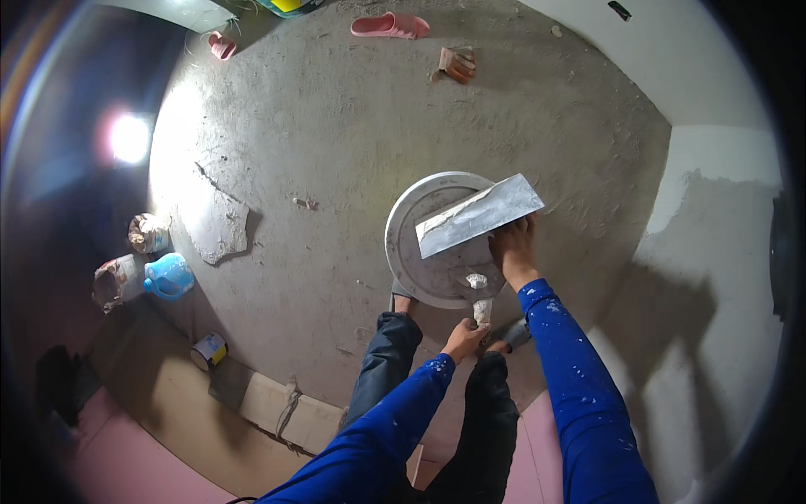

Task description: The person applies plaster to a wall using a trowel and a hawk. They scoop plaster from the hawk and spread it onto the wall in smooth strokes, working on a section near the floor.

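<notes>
My right hand (515,246) is closed on a plastering trowel (480,217). Its wide rectangular blade is tilted over a round grey bucket top (401,252), with pale compound along the far-left edge. Whether that round top is a lid or an open rim, I cannot tell. Nearer to me, my left hand (466,339) grips a putty knife (481,312) caked in white compound. The knife's blade reaches over the bucket's near edge, carrying a white lump. My feet stand at the near side of the bucket.
On the left are a torn grey sheet (214,220), a blue jug (170,276), dirty containers (115,283) and a tipped can (209,351). Pink slippers (391,26) and a glove (456,65) lie on the far floor. A partly coated wall (714,214) rises at right; a bright lamp (130,138) shines at left.
</notes>
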The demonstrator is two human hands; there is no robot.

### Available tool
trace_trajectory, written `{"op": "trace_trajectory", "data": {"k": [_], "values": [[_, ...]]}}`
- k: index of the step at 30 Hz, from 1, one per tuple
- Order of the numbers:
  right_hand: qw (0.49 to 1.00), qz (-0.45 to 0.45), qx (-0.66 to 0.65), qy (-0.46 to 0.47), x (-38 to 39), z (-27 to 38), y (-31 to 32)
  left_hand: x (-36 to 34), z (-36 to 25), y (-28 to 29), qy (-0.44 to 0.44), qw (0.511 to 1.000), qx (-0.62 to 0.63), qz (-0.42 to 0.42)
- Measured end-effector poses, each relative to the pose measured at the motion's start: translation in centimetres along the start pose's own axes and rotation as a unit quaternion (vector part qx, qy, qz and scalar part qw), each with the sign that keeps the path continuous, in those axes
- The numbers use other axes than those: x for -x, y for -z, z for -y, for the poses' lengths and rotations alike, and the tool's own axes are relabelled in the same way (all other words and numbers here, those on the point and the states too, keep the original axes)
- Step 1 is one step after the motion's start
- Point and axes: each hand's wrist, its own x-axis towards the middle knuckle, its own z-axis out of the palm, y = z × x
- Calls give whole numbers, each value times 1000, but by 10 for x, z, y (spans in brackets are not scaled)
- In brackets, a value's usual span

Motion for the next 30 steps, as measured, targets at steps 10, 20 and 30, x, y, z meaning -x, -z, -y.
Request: {"op": "trace_trajectory", "data": {"k": [10,20,30], "values": [[977,-167,-43,126,21,-14,66,11,6,-10,-83,986,135,56],[878,-164,-448,-36,277,-144,181,98,-66,-75,-183,978,64,81],[672,-78,-703,-221,484,-241,254,176,-215,-220,-381,912,-73,135]]}}
